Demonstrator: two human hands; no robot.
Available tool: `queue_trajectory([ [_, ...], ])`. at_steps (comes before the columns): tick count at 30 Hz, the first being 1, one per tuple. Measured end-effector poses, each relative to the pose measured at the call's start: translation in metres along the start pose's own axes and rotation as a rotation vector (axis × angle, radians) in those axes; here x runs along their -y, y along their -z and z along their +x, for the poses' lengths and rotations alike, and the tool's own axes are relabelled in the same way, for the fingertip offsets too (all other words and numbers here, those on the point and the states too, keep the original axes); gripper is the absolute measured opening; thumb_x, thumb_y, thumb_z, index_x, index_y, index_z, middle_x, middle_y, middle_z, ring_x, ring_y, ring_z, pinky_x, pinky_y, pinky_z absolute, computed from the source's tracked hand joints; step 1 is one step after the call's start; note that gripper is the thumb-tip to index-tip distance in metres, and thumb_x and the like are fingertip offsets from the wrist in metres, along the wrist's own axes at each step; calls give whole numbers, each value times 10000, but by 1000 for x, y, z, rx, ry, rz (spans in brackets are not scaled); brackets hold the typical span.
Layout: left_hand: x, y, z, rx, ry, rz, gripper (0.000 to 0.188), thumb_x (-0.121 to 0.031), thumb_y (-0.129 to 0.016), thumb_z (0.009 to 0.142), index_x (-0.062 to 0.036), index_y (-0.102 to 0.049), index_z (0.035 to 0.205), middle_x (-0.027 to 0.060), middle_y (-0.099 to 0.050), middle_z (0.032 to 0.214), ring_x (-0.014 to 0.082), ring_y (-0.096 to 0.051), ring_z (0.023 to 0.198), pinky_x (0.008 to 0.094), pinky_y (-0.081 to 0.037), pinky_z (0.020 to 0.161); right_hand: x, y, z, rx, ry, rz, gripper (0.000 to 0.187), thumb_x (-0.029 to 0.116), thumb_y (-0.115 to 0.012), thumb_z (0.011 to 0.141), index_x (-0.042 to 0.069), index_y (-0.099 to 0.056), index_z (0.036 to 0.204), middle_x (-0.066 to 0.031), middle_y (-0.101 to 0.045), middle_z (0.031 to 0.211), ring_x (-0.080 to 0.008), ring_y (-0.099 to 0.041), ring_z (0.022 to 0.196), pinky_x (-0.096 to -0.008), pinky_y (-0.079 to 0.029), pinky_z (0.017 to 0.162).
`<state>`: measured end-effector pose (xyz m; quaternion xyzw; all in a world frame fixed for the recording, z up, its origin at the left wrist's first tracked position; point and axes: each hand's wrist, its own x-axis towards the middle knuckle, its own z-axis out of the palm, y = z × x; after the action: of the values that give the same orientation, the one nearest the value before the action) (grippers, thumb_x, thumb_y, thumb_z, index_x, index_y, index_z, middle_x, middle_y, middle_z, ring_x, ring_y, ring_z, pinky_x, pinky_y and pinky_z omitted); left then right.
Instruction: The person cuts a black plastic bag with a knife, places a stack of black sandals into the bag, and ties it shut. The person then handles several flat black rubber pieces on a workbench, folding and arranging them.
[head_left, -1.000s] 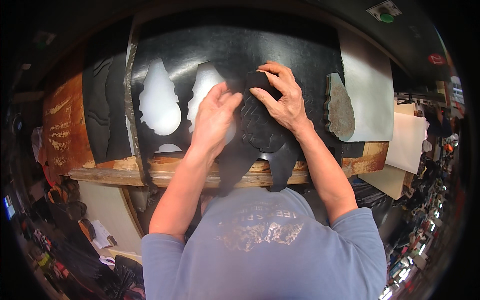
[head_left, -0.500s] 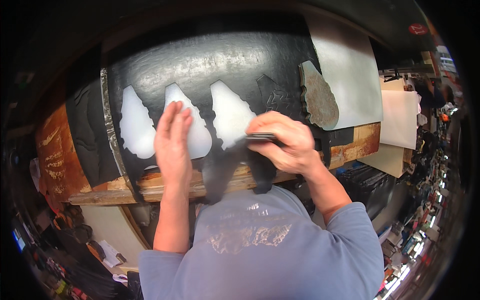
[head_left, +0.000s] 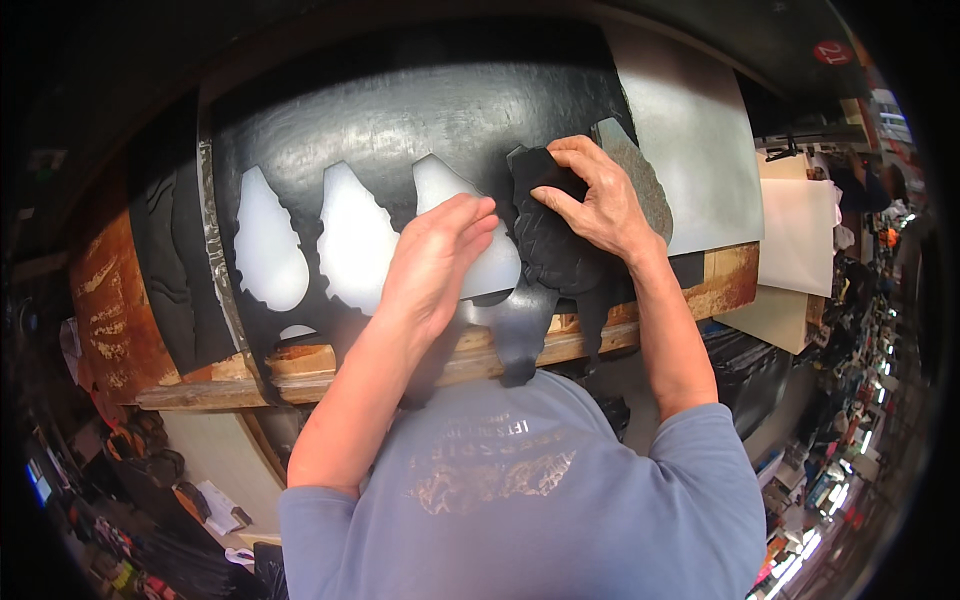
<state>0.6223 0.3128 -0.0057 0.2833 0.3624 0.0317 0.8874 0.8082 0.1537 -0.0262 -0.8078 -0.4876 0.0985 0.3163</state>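
Observation:
A black sheet (head_left: 400, 110) lies on the bench with three white sole-shaped openings in a row, the middle opening (head_left: 352, 235) among them. My right hand (head_left: 605, 195) grips a stack of black sole-shaped pieces (head_left: 560, 240) by its upper end, thumb on the near side and fingers over the far side. The stack sits where the row ends at the right. My left hand (head_left: 437, 255) hovers over the right-hand opening, fingers stretched and close together, holding nothing. Just right of the stack, partly behind my right hand, stands a rusty sole-shaped die (head_left: 650, 190).
A pale board (head_left: 695, 130) lies at the right. Black scrap (head_left: 525, 325) hangs over the wooden front edge (head_left: 300, 385) of the bench. White sheets (head_left: 800, 225) stand farther right, and a dark folded sheet (head_left: 170, 260) lies at the left.
My right hand has moved up and right with the black pieces, which now lie flatter beside the die. My left hand has shifted right, from the middle opening to the right-hand one.

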Motion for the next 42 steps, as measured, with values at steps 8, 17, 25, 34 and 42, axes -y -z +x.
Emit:
queue_trajectory([
  [8, 27, -12, 19, -20, -219, 122, 450, -196, -674, 1029, 49, -529, 1377, 109, -593, 1295, 187, -582, 1229, 365, -439, 1169, -4, 2, 3, -24, 83, -64, 443, 213, -857, 839, -46, -719, 1171, -157, -672, 1290, -353, -632, 1198, -424, -547, 989],
  [17, 40, -6, 52, 312, -253, -277, 53, -117, -601, 1049, -88, -585, 1091, 51, -656, 1151, 163, -609, 1109, 365, -481, 1020, -1, 14, 2, 0, 3, 101, 526, 253, -870, 844, -25, -681, 1250, -138, -648, 1310, -300, -641, 1179, -400, -530, 1004],
  [25, 35, 6, 52, 333, -189, -212, 76, -53, -597, 1025, -74, -580, 1095, 40, -653, 1126, 147, -605, 1011, 342, -485, 921, 8, 11, -20, -52, 5, 143, 608, 237, -902, 797, 25, -615, 1289, -130, -634, 1335, -299, -630, 1159, -401, -536, 964],
  [34, 45, -29, 56, 156, -214, -231, 136, -33, -622, 1004, -63, -523, 1091, 92, -656, 1155, 212, -633, 1149, 371, -513, 974, -2, 18, -6, 35, -67, 238, 800, 278, -939, 720, 25, -597, 1399, -105, -633, 1383, -277, -629, 1142, -379, -517, 949],
  [42, 37, -11, 11, -34, -380, 489, 670, 31, -532, 943, 44, -330, 1581, 209, -508, 1535, 314, -473, 1450, 450, -348, 1233, 41, 34, -42, -205, 322, 31, 354, 13, -845, 682, 38, -636, 967, -110, -629, 828, -327, -614, 751, -413, -497, 742],
])
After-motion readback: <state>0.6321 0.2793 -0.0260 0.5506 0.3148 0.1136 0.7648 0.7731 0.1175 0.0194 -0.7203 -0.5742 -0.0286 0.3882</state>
